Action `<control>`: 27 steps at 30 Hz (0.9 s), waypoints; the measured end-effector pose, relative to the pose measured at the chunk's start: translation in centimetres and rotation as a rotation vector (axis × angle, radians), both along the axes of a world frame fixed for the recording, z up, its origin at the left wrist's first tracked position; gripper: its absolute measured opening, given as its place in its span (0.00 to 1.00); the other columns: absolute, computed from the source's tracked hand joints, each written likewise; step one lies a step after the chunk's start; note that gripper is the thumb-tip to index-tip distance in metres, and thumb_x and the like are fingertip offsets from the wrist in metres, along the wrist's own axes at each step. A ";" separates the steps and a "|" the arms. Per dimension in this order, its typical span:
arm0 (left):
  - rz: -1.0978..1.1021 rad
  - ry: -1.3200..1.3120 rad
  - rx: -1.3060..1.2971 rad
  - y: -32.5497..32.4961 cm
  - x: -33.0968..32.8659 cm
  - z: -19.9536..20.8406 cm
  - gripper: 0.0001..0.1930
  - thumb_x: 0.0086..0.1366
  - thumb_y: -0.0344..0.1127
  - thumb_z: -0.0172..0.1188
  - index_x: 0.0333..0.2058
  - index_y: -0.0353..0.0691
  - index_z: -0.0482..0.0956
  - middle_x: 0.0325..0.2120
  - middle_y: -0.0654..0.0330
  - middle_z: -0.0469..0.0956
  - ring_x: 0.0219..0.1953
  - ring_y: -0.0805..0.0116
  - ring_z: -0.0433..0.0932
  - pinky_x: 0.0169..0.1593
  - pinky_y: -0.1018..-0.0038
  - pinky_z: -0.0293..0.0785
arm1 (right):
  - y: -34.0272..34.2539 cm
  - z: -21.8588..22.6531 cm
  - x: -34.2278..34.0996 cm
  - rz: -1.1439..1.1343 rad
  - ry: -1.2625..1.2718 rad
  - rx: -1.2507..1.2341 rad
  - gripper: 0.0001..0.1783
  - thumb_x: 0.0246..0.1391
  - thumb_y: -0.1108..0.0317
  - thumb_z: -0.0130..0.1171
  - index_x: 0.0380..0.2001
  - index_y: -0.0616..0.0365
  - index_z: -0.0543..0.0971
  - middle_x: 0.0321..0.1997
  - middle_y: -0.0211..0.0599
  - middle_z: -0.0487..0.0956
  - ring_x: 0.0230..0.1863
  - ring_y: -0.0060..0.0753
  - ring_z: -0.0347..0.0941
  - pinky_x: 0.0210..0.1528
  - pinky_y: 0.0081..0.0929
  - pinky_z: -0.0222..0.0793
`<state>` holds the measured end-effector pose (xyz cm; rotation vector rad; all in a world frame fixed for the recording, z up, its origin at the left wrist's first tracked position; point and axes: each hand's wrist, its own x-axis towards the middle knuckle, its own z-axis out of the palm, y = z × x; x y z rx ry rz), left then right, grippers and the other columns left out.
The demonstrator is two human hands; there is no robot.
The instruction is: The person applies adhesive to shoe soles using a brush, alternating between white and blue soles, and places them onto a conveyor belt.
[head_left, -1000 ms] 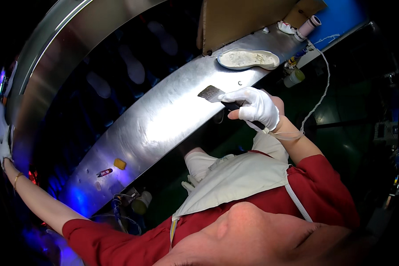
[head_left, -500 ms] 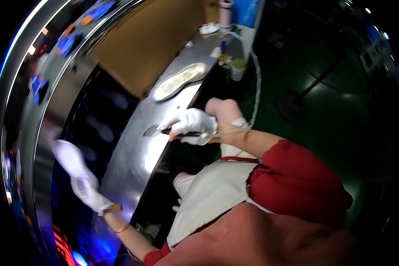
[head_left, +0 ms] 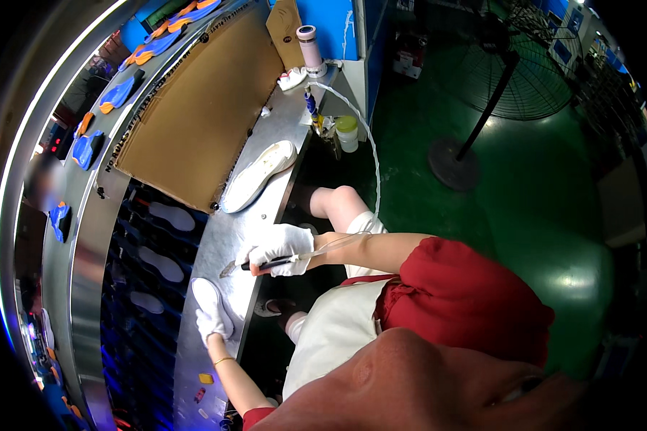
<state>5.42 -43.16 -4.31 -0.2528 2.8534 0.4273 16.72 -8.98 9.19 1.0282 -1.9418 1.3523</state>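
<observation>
My left hand [head_left: 214, 325], in a white glove, is closed on a white shoe sole [head_left: 206, 294] over the metal bench [head_left: 196, 359]. My right hand [head_left: 282, 246], gloved in white with fingertips showing, grips a brush [head_left: 273, 263] with a black handle. A thin clear tube [head_left: 336, 243] runs from the brush along my right forearm. The brush tip points left, a little above and to the right of the sole, apart from it. Farther up the bench lies a larger white shoe piece [head_left: 255, 178], touched by neither hand.
A cardboard sheet [head_left: 201, 108] stands along the bench's far side. Left of the bench, several pale soles [head_left: 162, 264] lie on a dark rack. Blue-orange pieces [head_left: 86, 149] line a curved rail. A pink bottle [head_left: 310, 49], a green-lidded jar [head_left: 347, 133] and a fan [head_left: 509, 79] are beyond.
My left hand has brought the sole rightward, from over the dark rack to the bench near the brush. My right hand with the brush appears lower and slightly left as the view shifts.
</observation>
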 end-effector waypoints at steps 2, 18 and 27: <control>0.007 0.244 -0.248 0.6 1.2 -3.2 0.38 0.59 0.60 0.47 0.57 0.32 0.58 0.47 0.41 0.68 0.50 0.45 0.69 0.51 0.60 0.66 | -0.3 0.4 -0.1 0.004 -0.017 0.004 0.09 0.39 0.80 0.62 0.25 0.54 0.76 0.30 0.35 0.78 0.37 0.38 0.76 0.38 0.27 0.70; -0.120 0.160 0.208 2.0 1.2 2.0 0.44 0.41 0.50 0.67 0.56 0.35 0.62 0.49 0.45 0.70 0.53 0.50 0.68 0.56 0.67 0.64 | -1.6 -0.3 0.1 -0.118 -0.209 -0.007 0.10 0.36 0.82 0.61 0.23 0.56 0.76 0.24 0.34 0.76 0.27 0.30 0.73 0.31 0.22 0.68; 0.147 -0.403 2.058 5.6 5.5 -1.0 0.28 0.54 0.32 0.60 0.53 0.30 0.63 0.43 0.43 0.74 0.43 0.52 0.76 0.48 0.63 0.75 | -2.4 -1.4 0.4 0.114 -0.668 -0.494 0.07 0.46 0.81 0.59 0.28 0.60 0.74 0.26 0.36 0.77 0.27 0.22 0.76 0.31 0.18 0.72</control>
